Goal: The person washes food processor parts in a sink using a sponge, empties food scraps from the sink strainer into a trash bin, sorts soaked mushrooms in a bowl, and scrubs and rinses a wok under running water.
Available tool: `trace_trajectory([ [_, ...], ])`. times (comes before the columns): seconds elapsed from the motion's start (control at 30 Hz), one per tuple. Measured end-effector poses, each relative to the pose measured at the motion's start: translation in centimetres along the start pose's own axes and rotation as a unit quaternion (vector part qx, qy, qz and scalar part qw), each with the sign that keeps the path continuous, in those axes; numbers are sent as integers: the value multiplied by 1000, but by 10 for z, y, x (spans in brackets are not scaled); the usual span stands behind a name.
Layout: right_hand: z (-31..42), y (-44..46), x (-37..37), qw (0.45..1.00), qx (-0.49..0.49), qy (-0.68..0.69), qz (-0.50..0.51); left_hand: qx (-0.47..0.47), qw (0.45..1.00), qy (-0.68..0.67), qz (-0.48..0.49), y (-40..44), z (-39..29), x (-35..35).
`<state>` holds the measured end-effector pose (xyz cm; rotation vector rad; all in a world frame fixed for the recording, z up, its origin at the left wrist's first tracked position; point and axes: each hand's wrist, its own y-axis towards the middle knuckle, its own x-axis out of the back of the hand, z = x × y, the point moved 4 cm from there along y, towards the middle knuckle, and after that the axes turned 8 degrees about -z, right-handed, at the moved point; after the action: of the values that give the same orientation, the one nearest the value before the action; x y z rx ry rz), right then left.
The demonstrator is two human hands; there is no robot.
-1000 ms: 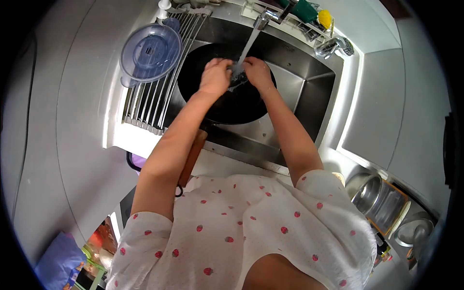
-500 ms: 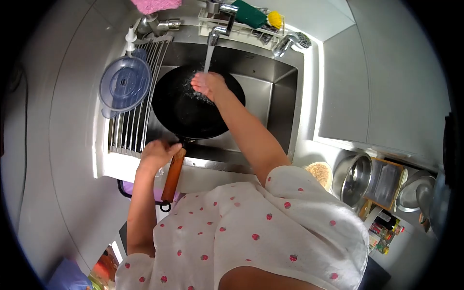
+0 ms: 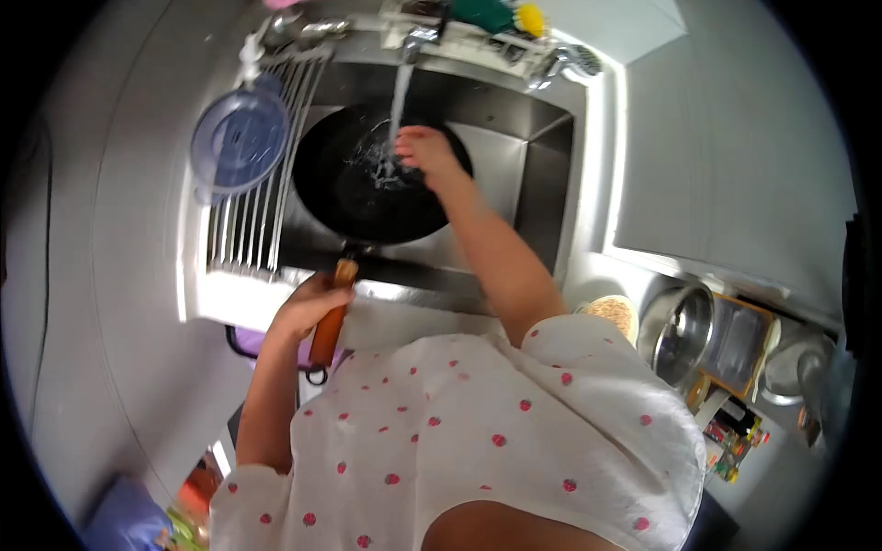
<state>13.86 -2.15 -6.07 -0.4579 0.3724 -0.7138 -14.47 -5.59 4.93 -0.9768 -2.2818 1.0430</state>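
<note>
A black frying pan (image 3: 367, 207) sits in the steel sink, its wooden handle (image 3: 328, 335) reaching over the front edge. My left hand (image 3: 312, 305) is closed round the upper part of that handle, the thumb lying across it. Water runs from the tap (image 3: 420, 39) in a stream (image 3: 401, 96) and splashes on the pan's inner surface. Just right of the stream, over the pan, my right hand (image 3: 427, 151) has its fingers loosely bent, slightly blurred, with nothing visible in them.
A clear bluish plastic lid or bowl (image 3: 241, 140) lies on the drying rack (image 3: 248, 230) left of the sink (image 3: 496, 193). Behind the tap stands a caddy with a green and yellow item (image 3: 496, 14). To the right are a bowl of grains (image 3: 611, 314) and a metal bowl (image 3: 675, 332).
My left hand has slid down from the pan's neck onto the wooden handle. My right hand has moved right, out of the water stream. The view has shifted slightly.
</note>
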Motion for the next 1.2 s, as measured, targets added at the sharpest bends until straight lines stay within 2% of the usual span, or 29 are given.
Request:
trace_trajectory([
  [0.03, 1, -7, -1, 1000, -12, 11, -2, -6, 1000, -6, -5, -2, -2, -2],
  [0.07, 2, -11, -5, 999, -42, 2, -14, 76, 994, -62, 48, -4, 0, -3],
  [0.1, 0, -11, -7, 998, -66, 8, -14, 116, 990, -67, 51, -15, -13, -8],
  [0.2, 0, -11, -10, 996, -90, -2, -25, 120, 979, -152, 65, -11, -2, -13],
  [0.27, -1, -6, -12, 993, -110, 44, -23, 129, 969, -203, 48, -11, 0, -20],
  [0.4, -2, -2, -7, 994, -108, 10, -13, 62, 990, -121, 35, -17, -3, -23],
  [0.47, -2, -6, 0, 990, -89, -103, -29, 62, 992, -102, 32, -19, 7, -16],
  [0.57, -33, 21, 23, 982, -61, -161, -72, 54, 995, -77, 31, -26, 11, -8],
  [0.63, -32, 20, 28, 986, -60, -107, -108, 43, 996, -66, 45, -25, 11, -5],
  [0.73, -36, 35, 49, 960, 3, 103, -260, 41, 992, -100, 59, -24, 19, -2],
  [0.83, -54, 53, 61, 929, -16, 176, -324, 45, 988, -134, 67, -30, 20, -1],
  [0.87, -60, 61, 55, 931, -19, 175, -321, 57, 986, -128, 86, -30, 20, -1],
  [0.93, -67, 71, 37, 907, 6, 272, -320, 61, 989, -109, 81, -32, 19, -1],
  [0.97, -87, 97, 31, 927, -37, 329, -179, 61, 991, -88, 78, -31, 17, -1],
  [1.0, -83, 105, 15, 979, 64, 80, -177, 61, 991, -90, 73, -31, 16, 0],
  [1.03, -73, 101, -8, 984, 102, 9, -145, 58, 993, -70, 74, -31, 15, 1],
  [1.07, -69, 99, -34, 984, 28, 167, -61, 56, 994, -50, 75, -31, 14, 1],
  [1.1, -64, 88, -59, 960, -38, 275, 28, 56, 994, -50, 73, -32, 11, 2],
  [1.17, -59, 43, -99, 907, -140, 319, 235, 63, 996, -18, 62, -33, 8, 5],
  [1.2, -65, 16, -114, 868, -193, 282, 361, 63, 996, -17, 64, -33, 11, 6],
])
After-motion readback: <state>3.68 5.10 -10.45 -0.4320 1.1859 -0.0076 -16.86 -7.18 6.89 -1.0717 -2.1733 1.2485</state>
